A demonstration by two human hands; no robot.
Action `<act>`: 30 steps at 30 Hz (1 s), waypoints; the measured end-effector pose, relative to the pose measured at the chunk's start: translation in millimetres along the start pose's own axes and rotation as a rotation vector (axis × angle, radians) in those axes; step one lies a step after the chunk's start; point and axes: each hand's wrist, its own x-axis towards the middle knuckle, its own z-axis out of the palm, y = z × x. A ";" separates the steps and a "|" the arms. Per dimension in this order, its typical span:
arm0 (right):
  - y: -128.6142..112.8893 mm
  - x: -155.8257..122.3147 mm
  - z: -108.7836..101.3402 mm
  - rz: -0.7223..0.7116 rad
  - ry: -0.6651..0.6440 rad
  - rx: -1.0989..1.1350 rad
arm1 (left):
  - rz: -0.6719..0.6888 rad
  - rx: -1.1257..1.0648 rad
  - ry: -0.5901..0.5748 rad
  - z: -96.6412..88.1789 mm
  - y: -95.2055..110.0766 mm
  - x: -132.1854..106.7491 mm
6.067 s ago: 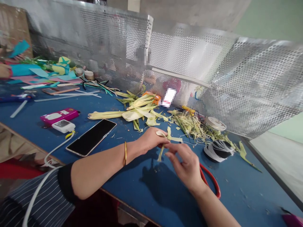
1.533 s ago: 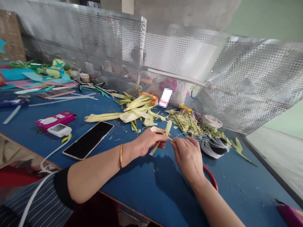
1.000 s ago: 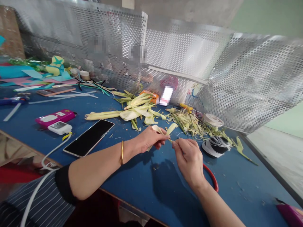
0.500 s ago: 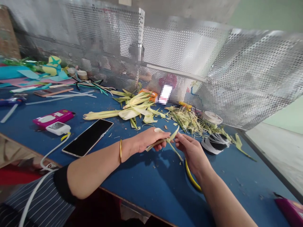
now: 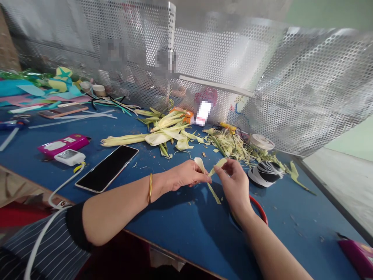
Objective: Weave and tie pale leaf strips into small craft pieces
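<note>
Starting at the left of the blue tabletop [image 5: 180, 233], teal paper [image 5: 11, 87] lies at the far edge, and a pink case [image 5: 62, 142] lies nearer, with a white device [image 5: 70, 156] touching its near side. A white cable [image 5: 62, 184] runs from this device toward the person. At 3 o'clock from the device a black phone [image 5: 107, 168] lies flat with a dark screen.

Pale green leaves [image 5: 163, 134] are spread behind the phone, at about 11 o'clock from the left hand [image 5: 186, 175]. This hand is held just over the middle of the tabletop, and a gold bangle [image 5: 150, 188] sits on its wrist. Its fingers are closed together on a leaf strip [image 5: 201, 164], pinching it at the fold. One short end of the strip curls up at 12 o'clock from the fingertips, and a thin tail hangs down toward 5 o'clock, close over the tabletop.

The right hand [image 5: 233, 182] is just beside the left one, at its 3 o'clock, and the two nearly touch. Its thumb and forefinger are pressed together on the other end of the strip, so the strip is held between both hands, in the air.

A heap of scraps [image 5: 233, 146] lies at 12 o'clock from the right hand. A red ring [image 5: 259, 204] shows partly from under the right wrist. At 2 o'clock from the right hand sits a dark roll [image 5: 265, 173] with white thread on it, and a white roll [image 5: 260, 142] is behind it. A metal mesh screen [image 5: 305, 89] closes the far side.
</note>
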 end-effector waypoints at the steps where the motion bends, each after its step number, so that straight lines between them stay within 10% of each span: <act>1: -1.0 0.6 -1.6 -0.113 0.040 -0.091 | -0.011 0.017 0.001 0.6 0.1 -0.3; 6: -8.9 -1.2 -3.7 -0.464 -0.201 -0.227 | -0.012 0.085 0.016 5.1 -2.6 0.0; 15: -11.4 -6.2 0.2 -0.070 -0.156 -0.017 | 0.002 0.079 0.013 7.7 3.7 -2.7; 30: -6.7 -12.3 7.9 0.013 -0.149 0.027 | -0.072 0.001 -0.204 8.6 3.0 -4.7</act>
